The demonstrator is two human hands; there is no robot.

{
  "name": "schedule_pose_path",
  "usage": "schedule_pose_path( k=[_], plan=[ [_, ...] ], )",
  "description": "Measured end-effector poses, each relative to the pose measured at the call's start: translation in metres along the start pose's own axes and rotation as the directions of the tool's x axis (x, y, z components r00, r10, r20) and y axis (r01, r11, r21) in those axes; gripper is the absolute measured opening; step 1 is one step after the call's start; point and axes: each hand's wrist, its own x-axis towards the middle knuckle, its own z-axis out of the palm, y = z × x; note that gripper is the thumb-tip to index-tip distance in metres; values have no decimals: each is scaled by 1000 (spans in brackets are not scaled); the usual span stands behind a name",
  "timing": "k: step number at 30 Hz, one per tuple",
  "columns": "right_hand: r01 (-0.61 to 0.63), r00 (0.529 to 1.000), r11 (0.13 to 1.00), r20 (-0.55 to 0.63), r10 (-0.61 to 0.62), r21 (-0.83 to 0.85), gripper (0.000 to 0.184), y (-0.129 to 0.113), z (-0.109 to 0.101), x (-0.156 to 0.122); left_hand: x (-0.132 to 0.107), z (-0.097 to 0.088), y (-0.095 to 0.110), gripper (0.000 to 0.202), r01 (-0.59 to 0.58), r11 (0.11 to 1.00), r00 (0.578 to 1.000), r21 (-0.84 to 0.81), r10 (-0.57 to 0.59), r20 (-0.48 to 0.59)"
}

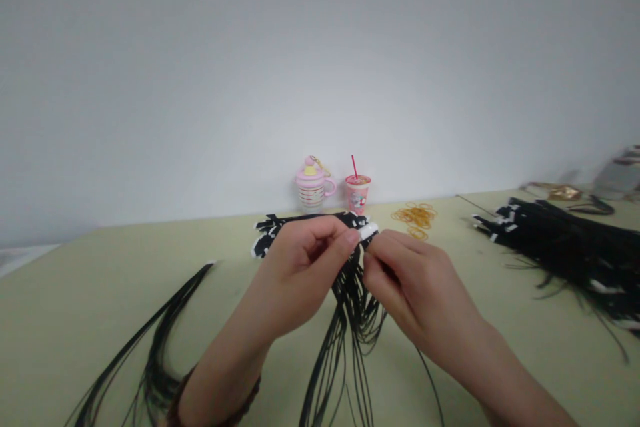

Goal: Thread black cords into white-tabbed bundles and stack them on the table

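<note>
My left hand pinches the white end of a bundle of thin black wires between thumb and index finger. Close against it, my right hand has its fingers curled on the same bundle, just below the white end. The strands hang down from between both hands and spread toward the front edge of the view. What lies inside the curled right fingers is hidden. Behind my hands lies a stack of black bundles with white ends, partly covered by my left hand.
A loose bunch of black wires lies at left. At right is a large pile of black bundles. Yellow rubber bands, a pink lidded cup and a small pink cup with straw stand near the wall.
</note>
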Motion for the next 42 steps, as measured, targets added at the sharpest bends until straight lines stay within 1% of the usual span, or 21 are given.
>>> schedule_pose_path(
  k=[4,8,10,13,15,17,19,20,21,22,24,25,26,28,31,33,35,38,40,42],
  plan=[
    [17,999,999,-36,-16,29,25,0,2,0,0,-2,2,28,-27,999,999,32,26,26],
    [47,996,999,-80,-45,26,25,2,1,0,0,-2,3,29,-31,999,999,39,31,20],
    [77,992,997,-98,-75,18,24,3,2,1,0,-2,3,29,-18,1000,1000,15,18,10],
    [123,980,992,-156,-125,-22,20,5,3,1,1,-1,2,29,38,996,999,-83,-38,5],
    [140,957,987,-244,-156,-84,14,5,3,0,1,0,1,27,74,987,997,-145,-77,-15],
    [166,913,974,-349,-210,-152,5,2,1,-2,3,1,-1,25,92,979,993,-183,-104,-55],
    [200,872,964,-416,-257,-177,8,-2,-3,-6,3,2,-2,24,91,976,988,-199,-114,-108],
    [218,871,964,-416,-262,-151,10,-5,-5,-8,3,2,-3,23,88,975,984,-203,-117,-136],
    [237,884,966,-390,-258,-101,12,-8,-7,-10,3,1,-3,23,82,975,980,-208,-117,-164],
    [246,908,969,-343,-242,-35,13,-11,-9,-12,3,0,-4,23,73,974,975,-213,-114,-189],
    [229,955,968,-216,-203,103,14,-15,-12,-15,3,-1,-4,22,57,972,965,-228,-112,-236],
    [210,969,966,-164,-186,151,14,-16,-13,-16,3,-2,-3,21,49,970,960,-240,-112,-256],
    [192,977,965,-133,-170,179,15,-18,-14,-17,4,-2,-3,20,42,967,955,-251,-113,-273],
    [169,982,965,-117,-148,202,16,-20,-16,-21,5,-3,-1,19,35,961,947,-274,-120,-299],
    [180,982,961,-101,-161,212,22,-22,-18,-27,6,-4,1,18,30,955,938,-295,-130,-323],
    [163,986,966,-72,-151,201,23,-20,-20,-28,5,-6,2,19,26,949,935,-316,-135,-329],
    [111,994,977,-28,-108,182,18,-13,-20,-26,3,-9,5,19,16,931,937,-364,-141,-319],
    [44,995,980,74,-60,193,6,3,-17,-16,1,-14,9,18,17,893,954,-449,-149,-261],
    [39,993,972,100,-64,230,7,14,-14,-9,1,-15,13,18,54,872,967,-487,-168,-193],
    [40,994,955,87,-69,292,13,18,-11,-4,2,-16,14,19,90,853,974,-515,-182,-131]
  ],
)
